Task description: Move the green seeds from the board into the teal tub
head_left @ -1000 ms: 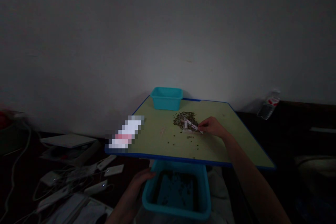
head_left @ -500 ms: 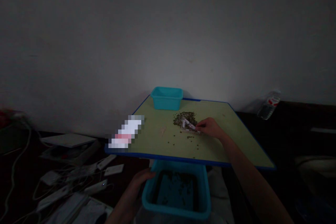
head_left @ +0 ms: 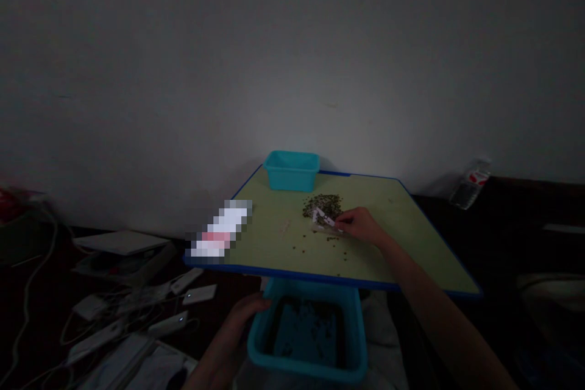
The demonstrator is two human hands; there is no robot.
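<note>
My left hand [head_left: 244, 320] grips the left rim of a blue plastic basin [head_left: 306, 367] below the table's near edge, and dark bits lie inside that basin. On the tabletop, my right hand [head_left: 361, 223] pinches a clear plastic piece with white and dark printing [head_left: 325, 217]; whether it is a bag or a sheet I cannot tell. It lies at the near edge of a pile of small dark grains [head_left: 323, 202]. Several loose grains [head_left: 333, 238] are scattered nearer to me. A few pale bits [head_left: 284, 227] lie left of the pile.
A second blue basin [head_left: 292, 180] stands at the back of the blue-edged table [head_left: 393, 268]. Along the left edge lies a blurred-out bright flat object [head_left: 222, 228]. Cables and white power strips [head_left: 169, 324] cover the floor at left. A plastic bottle [head_left: 470, 186] leans at right.
My right hand has shifted slightly left with the plastic piece, which now lies a little further left at the pile's near edge. My left hand stays on the basin rim.
</note>
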